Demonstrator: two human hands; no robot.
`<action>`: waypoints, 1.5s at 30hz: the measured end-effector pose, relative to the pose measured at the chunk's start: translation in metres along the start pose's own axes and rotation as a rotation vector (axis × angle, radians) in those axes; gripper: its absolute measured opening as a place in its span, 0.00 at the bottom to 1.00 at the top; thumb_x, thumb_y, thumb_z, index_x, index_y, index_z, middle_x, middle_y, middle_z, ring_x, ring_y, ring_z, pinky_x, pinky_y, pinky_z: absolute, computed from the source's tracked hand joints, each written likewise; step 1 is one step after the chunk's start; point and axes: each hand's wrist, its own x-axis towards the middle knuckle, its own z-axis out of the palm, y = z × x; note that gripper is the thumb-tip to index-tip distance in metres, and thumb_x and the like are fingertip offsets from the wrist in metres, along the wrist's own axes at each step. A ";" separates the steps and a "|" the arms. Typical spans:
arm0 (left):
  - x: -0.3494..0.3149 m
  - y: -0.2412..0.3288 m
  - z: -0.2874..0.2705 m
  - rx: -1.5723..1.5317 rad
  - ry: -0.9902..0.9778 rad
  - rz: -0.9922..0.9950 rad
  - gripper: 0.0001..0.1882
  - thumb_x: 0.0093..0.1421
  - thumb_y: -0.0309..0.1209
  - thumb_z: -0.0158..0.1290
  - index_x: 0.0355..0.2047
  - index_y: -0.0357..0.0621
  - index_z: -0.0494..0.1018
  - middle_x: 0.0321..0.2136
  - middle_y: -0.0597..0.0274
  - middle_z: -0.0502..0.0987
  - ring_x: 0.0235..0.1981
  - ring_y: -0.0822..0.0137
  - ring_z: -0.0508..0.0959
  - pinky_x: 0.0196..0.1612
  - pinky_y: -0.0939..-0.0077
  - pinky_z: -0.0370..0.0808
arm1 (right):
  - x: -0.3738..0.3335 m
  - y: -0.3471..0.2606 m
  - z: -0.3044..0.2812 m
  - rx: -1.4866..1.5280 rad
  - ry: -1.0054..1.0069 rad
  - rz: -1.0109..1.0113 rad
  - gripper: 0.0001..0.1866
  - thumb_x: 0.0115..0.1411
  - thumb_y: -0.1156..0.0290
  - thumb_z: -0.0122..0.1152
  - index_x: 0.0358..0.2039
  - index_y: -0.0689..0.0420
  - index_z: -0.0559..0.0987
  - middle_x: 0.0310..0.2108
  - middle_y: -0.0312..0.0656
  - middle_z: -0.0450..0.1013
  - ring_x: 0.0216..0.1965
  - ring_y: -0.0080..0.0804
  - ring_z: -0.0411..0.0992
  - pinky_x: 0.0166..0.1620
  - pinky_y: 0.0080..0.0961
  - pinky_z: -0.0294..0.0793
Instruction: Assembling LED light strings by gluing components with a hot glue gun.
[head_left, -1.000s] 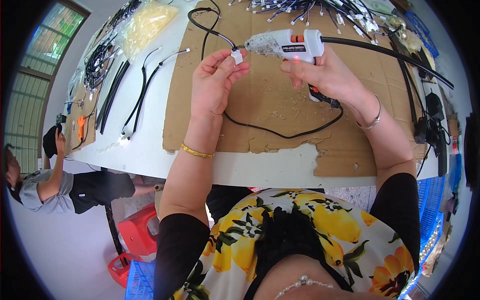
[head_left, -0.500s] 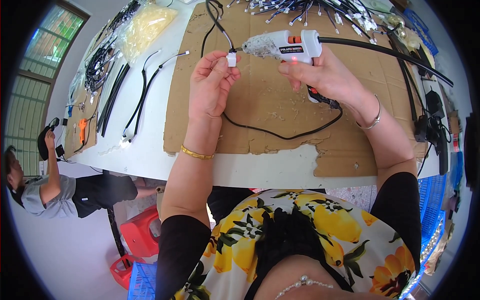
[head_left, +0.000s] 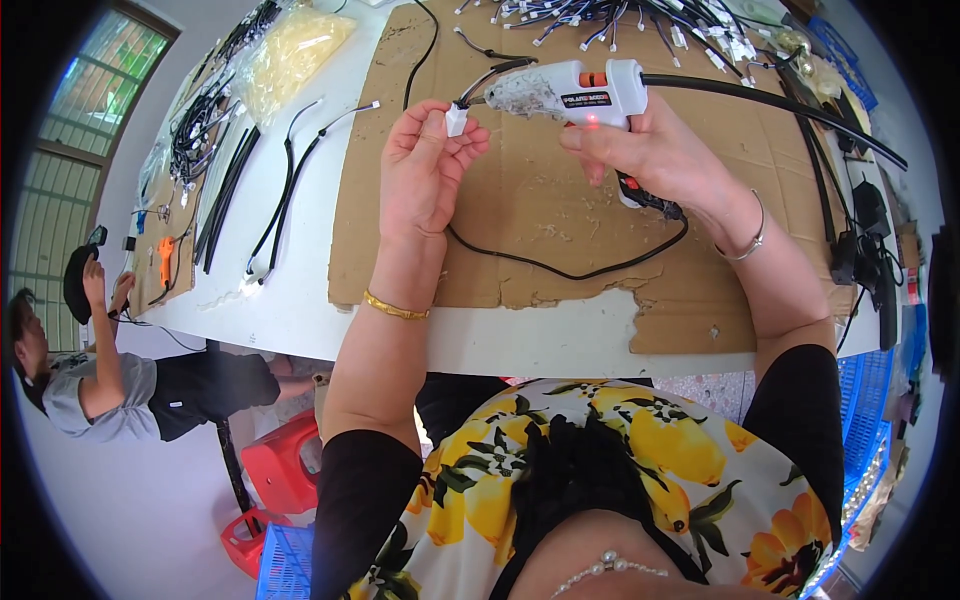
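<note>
One white connector [head_left: 456,122] sits just left of the hot-glue gun [head_left: 570,88], pinched in the left hand [head_left: 425,155]; the right hand [head_left: 650,145] grips the gun. The connector's cable [head_left: 514,64] has swung gunward, apparently presenting another side.

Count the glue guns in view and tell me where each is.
2: a white glue gun in the right hand, and what looks like an orange one at the left end of the table. Clutter may hide others.

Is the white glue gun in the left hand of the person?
No, the right hand grips the glue gun, while the left hand pinches a white connector.
</note>
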 end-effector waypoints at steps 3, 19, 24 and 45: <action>0.001 -0.002 -0.001 -0.020 -0.011 -0.014 0.08 0.62 0.30 0.44 0.37 0.38 0.66 0.29 0.53 0.75 0.29 0.62 0.77 0.35 0.69 0.75 | 0.000 0.000 0.000 -0.022 0.008 0.027 0.10 0.55 0.71 0.55 0.37 0.61 0.70 0.21 0.32 0.67 0.20 0.16 0.65 0.26 0.16 0.66; -0.011 0.011 0.020 0.323 0.128 0.074 0.11 0.55 0.23 0.52 0.39 0.33 0.70 0.31 0.54 0.75 0.27 0.68 0.77 0.32 0.77 0.75 | 0.001 0.005 -0.003 0.032 0.011 -0.012 0.10 0.55 0.71 0.54 0.37 0.60 0.70 0.19 0.32 0.66 0.19 0.17 0.64 0.25 0.16 0.65; -0.013 0.011 0.024 0.429 0.137 0.160 0.12 0.53 0.19 0.53 0.39 0.32 0.71 0.29 0.56 0.76 0.28 0.70 0.77 0.34 0.79 0.74 | 0.001 0.003 -0.003 0.055 -0.002 -0.038 0.09 0.55 0.70 0.55 0.35 0.59 0.70 0.19 0.32 0.66 0.19 0.17 0.64 0.25 0.16 0.65; -0.006 0.000 0.012 0.378 0.153 0.124 0.10 0.53 0.20 0.52 0.38 0.33 0.73 0.30 0.60 0.77 0.29 0.74 0.74 0.35 0.82 0.72 | 0.000 0.001 -0.001 0.013 0.012 -0.025 0.08 0.54 0.68 0.56 0.31 0.58 0.70 0.18 0.31 0.65 0.17 0.16 0.63 0.23 0.16 0.64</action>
